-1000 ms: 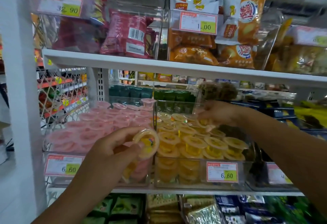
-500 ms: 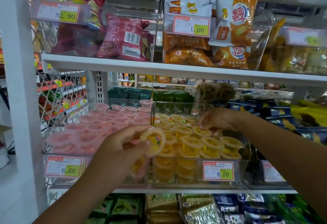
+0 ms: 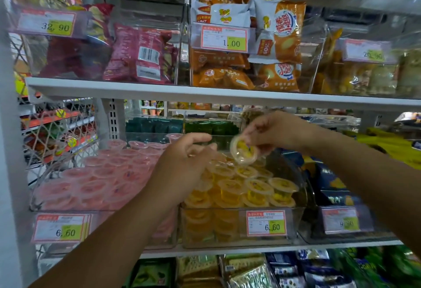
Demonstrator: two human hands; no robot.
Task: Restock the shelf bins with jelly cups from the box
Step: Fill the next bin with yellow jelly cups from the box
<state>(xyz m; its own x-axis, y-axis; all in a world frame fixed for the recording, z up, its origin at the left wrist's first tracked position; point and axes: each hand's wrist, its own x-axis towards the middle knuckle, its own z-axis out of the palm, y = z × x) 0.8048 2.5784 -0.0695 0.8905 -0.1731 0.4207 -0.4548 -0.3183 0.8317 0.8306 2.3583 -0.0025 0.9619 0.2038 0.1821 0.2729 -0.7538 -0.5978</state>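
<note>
My right hand (image 3: 271, 131) pinches a yellow jelly cup (image 3: 243, 152), tilted, above the clear bin (image 3: 230, 230) of yellow jelly cups on the middle shelf. My left hand (image 3: 182, 164) hovers just left of that cup with its fingers spread and nothing in it, partly covering the bin's left side. To the left stands a second clear bin (image 3: 41, 185) piled with pink jelly cups (image 3: 102, 180). The box is not in view.
The white upper shelf (image 3: 205, 93) carries bins of snack packets close above my hands. A white post (image 3: 13, 151) runs down the left. Dark blue packets (image 3: 330, 187) fill the bin to the right; more packets lie on the shelf below.
The yellow cup passed from my left hand to my right hand. My left hand moved up and right and opened; my right hand lifted off the bin.
</note>
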